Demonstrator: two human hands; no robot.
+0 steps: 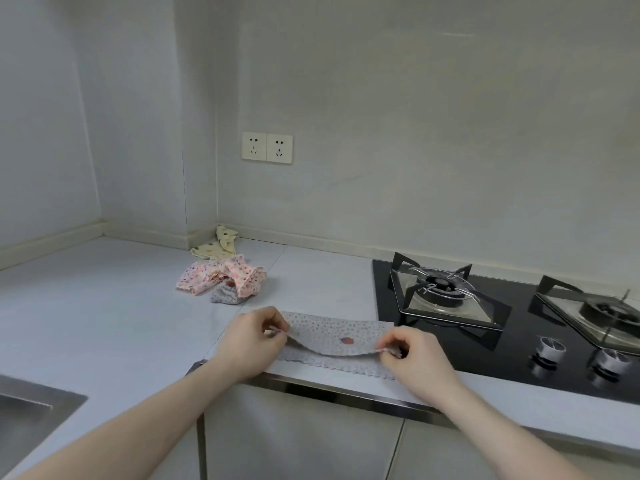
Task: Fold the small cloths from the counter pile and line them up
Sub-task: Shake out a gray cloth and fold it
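Note:
A grey dotted cloth (337, 336) lies at the counter's front edge, its near half lifted and sagging between my hands. My left hand (254, 336) pinches its left corner. My right hand (412, 351) pinches its right corner. Behind them sits the pile: a crumpled pink flowered cloth (225, 277) on top of another grey dotted cloth (225, 295). A cream dotted cloth (218, 244) lies crumpled against the back wall in the corner.
A black gas hob (388, 299) with two burners and knobs borders the cloth on the right. A steel sink (31, 410) is at the lower left. The white counter (104, 299) stretches left. Two wall sockets (266, 147) are above the pile.

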